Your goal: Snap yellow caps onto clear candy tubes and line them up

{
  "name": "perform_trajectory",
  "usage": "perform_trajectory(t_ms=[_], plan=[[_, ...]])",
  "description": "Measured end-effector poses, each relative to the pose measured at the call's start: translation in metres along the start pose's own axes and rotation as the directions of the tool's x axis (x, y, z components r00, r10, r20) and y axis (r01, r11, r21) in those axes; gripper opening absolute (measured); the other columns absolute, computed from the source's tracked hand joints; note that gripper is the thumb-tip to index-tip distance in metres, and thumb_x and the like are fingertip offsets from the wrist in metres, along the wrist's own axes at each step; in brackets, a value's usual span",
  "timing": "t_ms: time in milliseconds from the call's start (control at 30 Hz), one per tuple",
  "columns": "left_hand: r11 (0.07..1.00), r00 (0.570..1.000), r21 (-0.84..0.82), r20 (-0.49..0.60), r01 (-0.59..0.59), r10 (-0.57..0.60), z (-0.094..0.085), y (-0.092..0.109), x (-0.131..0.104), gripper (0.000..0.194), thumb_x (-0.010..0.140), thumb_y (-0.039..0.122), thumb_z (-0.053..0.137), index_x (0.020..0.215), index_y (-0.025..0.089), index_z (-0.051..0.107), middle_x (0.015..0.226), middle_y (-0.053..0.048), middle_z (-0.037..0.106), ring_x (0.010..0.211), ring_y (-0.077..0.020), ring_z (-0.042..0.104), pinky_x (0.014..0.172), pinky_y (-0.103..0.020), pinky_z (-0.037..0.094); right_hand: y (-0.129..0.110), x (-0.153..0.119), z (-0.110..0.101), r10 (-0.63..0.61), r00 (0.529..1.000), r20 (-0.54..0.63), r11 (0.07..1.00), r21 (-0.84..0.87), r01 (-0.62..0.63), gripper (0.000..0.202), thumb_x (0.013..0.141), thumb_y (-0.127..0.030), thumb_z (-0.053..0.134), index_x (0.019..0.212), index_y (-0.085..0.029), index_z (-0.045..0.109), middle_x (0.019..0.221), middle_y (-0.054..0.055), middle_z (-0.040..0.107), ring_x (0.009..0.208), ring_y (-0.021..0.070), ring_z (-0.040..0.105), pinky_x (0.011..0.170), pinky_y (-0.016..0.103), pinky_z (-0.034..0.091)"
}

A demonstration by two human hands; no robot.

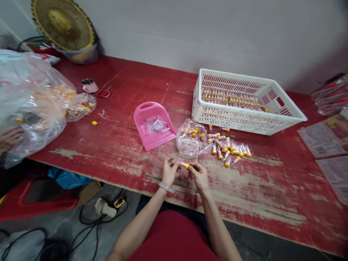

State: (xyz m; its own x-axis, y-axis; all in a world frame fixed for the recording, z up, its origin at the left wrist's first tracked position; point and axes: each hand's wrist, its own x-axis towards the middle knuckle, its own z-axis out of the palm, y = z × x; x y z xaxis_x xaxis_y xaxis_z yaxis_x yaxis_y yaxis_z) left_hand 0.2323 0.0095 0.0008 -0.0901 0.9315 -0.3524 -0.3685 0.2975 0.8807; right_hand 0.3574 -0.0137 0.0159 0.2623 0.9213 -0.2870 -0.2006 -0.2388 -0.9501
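Between my two hands, just over the near part of the table, is a small clear tube with a yellow cap [183, 165]. My left hand [169, 172] pinches its clear end. The fingers of my right hand [198, 174] close on the yellow cap end. Beyond them sits a clear plastic bag [189, 139] with yellow-capped pieces inside. To its right lies a loose pile of similar capped tubes [227, 147]. A pink dustpan-like scoop [155, 139] with small clear plastic pieces in it rests to the left of the bag.
A white plastic crate [250, 117] holding rows of tubes stands at the back right. Printed cards [330, 145] lie at the far right. Leftward are red scissors [103, 93], a pink cup [89, 86] and large plastic bags [35, 90], where another person's hand [11, 139] shows.
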Motion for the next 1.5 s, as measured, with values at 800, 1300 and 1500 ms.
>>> perform_trajectory(t_ms=[800,1300,1500], plan=[[1.000,0.999,-0.014,0.042,0.017,-0.017,0.005,0.012,-0.012,0.051,0.068,0.045,0.077,0.098,0.017,0.047,0.073,0.002,0.061,0.061,-0.0107,0.060,0.061,-0.023,0.046,0.001,-0.013,-0.011,-0.098,0.995,0.027,0.982,-0.157,0.101,0.038,0.069,-0.044,0.076,0.096,-0.017,0.072,0.068,0.000,0.064,0.054,0.0108,0.051,0.051,0.024,0.042],[0.957,0.966,0.286,0.226,0.054,-0.122,-0.013,0.026,-0.002,0.055,0.077,0.065,0.056,0.095,0.014,0.061,0.059,0.002,0.058,0.047,-0.0100,0.054,0.047,-0.021,0.040,-0.004,-0.018,-0.020,-0.105,0.994,0.007,0.990,-0.094,0.105,0.034,0.067,-0.040,0.079,0.094,-0.019,0.075,0.071,0.000,0.065,0.053,0.0091,0.050,0.051,0.024,0.044],[0.945,0.954,0.322,0.297,-0.062,-0.039,-0.021,0.032,-0.006,0.045,0.077,0.056,0.061,0.093,0.015,0.066,0.069,0.001,0.061,0.059,-0.0104,0.054,0.056,-0.022,0.043,-0.009,-0.019,-0.018,-0.103,0.994,0.035,0.987,-0.122,0.106,0.031,0.067,-0.040,0.078,0.091,-0.019,0.076,0.073,0.000,0.065,0.053,0.0088,0.050,0.050,0.023,0.044]])
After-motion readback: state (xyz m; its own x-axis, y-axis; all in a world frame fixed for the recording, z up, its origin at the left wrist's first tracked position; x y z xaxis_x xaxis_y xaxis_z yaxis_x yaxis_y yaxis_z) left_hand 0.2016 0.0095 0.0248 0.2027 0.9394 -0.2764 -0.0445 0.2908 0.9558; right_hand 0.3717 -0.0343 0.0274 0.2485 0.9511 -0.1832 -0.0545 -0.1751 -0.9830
